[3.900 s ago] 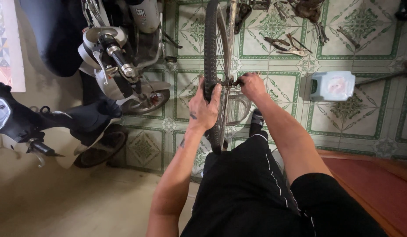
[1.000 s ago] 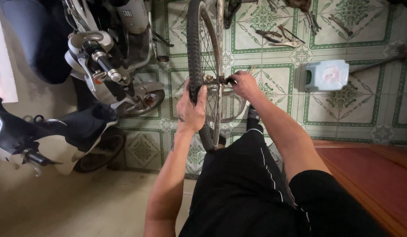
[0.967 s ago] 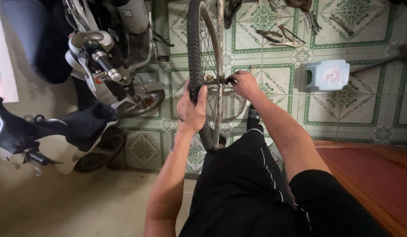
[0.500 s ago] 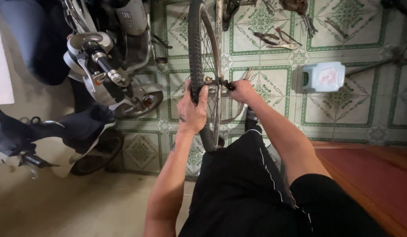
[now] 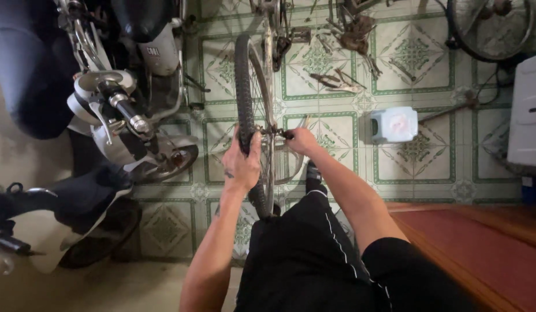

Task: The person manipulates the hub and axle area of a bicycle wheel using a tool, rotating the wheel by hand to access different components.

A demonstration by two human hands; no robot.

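Our left hand point(image 5: 243, 163) clamps the bicycle tyre point(image 5: 245, 110), upright at 12 o'clock; right hand point(image 5: 302, 140) pinches something at the hub point(image 5: 278, 133) (tool unclear). We'd keep the wheel braced.

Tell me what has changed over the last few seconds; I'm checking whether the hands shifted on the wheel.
Hardly anything. The left hand still grips the tyre of the bicycle wheel, and the right hand stays at the hub. Only the view shifted slightly, so the white plastic jug and the tools on the tiled floor sit a little differently in frame. Nothing was picked up or released.
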